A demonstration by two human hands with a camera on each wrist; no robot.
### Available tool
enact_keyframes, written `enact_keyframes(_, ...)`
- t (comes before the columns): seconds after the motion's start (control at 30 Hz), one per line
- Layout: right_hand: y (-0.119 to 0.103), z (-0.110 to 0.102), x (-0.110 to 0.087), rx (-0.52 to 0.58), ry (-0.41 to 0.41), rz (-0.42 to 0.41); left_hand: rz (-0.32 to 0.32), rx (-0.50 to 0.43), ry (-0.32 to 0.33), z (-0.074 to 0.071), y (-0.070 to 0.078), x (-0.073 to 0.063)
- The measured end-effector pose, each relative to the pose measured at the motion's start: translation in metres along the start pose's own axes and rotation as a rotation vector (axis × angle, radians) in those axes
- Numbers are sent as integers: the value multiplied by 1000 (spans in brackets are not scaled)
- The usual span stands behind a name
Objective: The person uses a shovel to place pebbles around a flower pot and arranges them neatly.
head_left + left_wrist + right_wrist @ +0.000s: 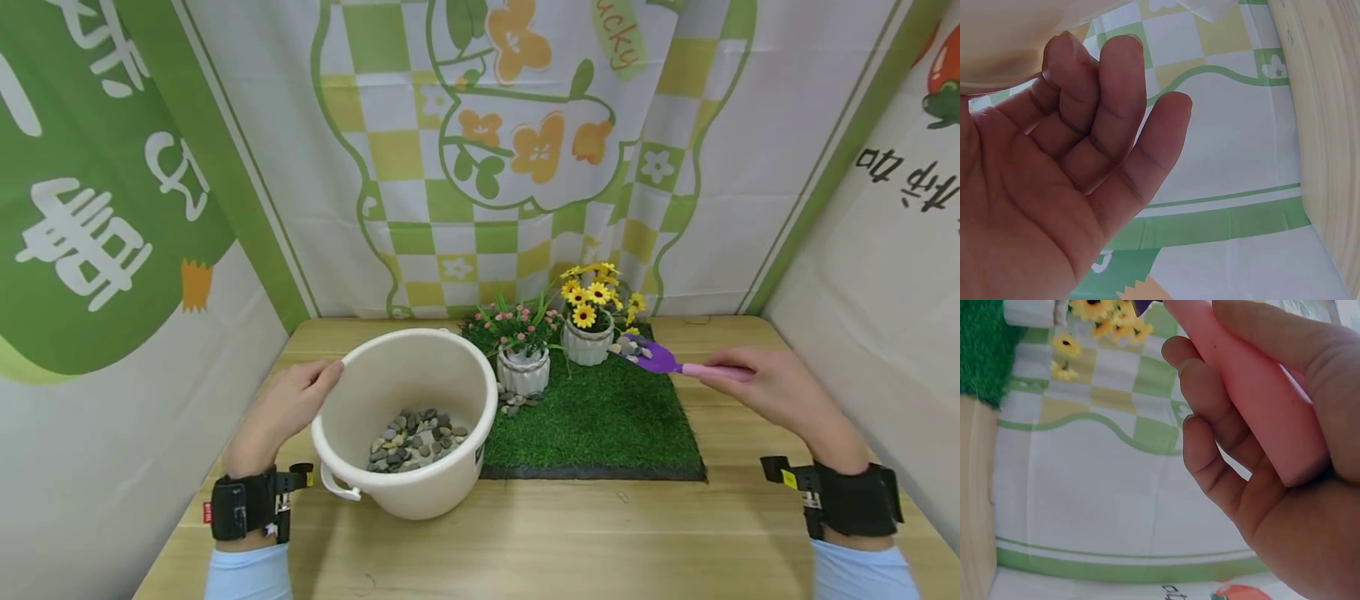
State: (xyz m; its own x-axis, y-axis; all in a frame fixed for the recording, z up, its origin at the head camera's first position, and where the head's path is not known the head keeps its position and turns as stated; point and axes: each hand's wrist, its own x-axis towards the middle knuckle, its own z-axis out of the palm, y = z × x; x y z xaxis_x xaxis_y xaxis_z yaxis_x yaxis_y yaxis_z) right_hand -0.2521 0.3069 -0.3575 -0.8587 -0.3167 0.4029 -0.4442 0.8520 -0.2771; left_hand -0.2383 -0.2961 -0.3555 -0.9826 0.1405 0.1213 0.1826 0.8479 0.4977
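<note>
Shovel [682, 367] | pink handle [720, 372] inside right grip [783, 392] | blade [660, 359] outside it, bearing stones [632, 347]

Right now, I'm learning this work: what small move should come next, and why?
Probably tip the pink-handled purple scoop beside the white pot of yellow flowers: the right hand holds it there, loaded with grey and tan pebbles, and similar pebbles already lie beside the white pot of pink flowers.

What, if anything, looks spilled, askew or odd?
Nothing clearly wrong. Loose grey and tan pebbles lie on the green artificial-grass mat beside the white ribbed pot with pink flowers, outside the cream plastic bucket. Could read as a spill, but the cluster may be deliberate. The pot stands upright.
</note>
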Motion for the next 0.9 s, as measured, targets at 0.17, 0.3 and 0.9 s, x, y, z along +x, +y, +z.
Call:
enact_keyframes(0.17, -6, 18, 8, 4, -11, -82, -10, -4, -1, -1, -3, -3)
enact_keyframes(0.3, -12, 30, 13, 7, -40, -130, -21, 2, 10, -1, -5, -4)
enact_keyframes(0.9, -30, 54, 38, 34, -176, -223, 20, -11, 12, 3, -4, -1)
